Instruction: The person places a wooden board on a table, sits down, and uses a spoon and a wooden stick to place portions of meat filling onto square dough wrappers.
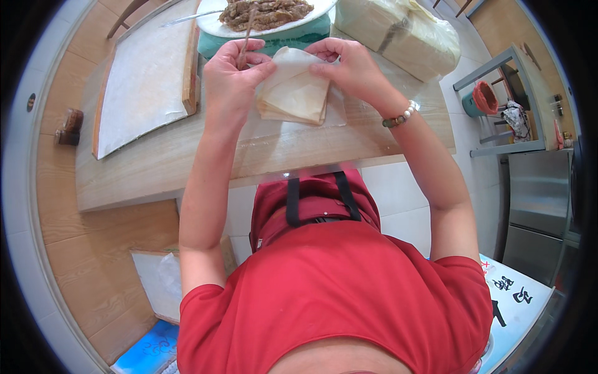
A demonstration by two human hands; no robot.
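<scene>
A stack of thin square dough wrappers [294, 100] lies on a clear plastic sheet [337, 112] in front of me. Above the stack, the top wrapper [296, 58] is lifted by its far part, with both my hands at its sides. My left hand [233, 70] grips a thin stick [247, 35] smeared with brown paste; its thumb and fingertips meet the wrapper's left edge. On the right side, my right hand [350, 65] pinches the wrapper between thumb and fingers. Just beyond my hands is a white plate [208, 21] heaped with minced filling [268, 14].
The plate rests on a green package [299, 35]; a metal utensil [191, 18] leans on its rim. A white-floured, wood-edged board [149, 79] occupies the table's left. Wrapped pale blocks [397, 39] sit at the far right. The wooden table's [303, 156] near edge faces me.
</scene>
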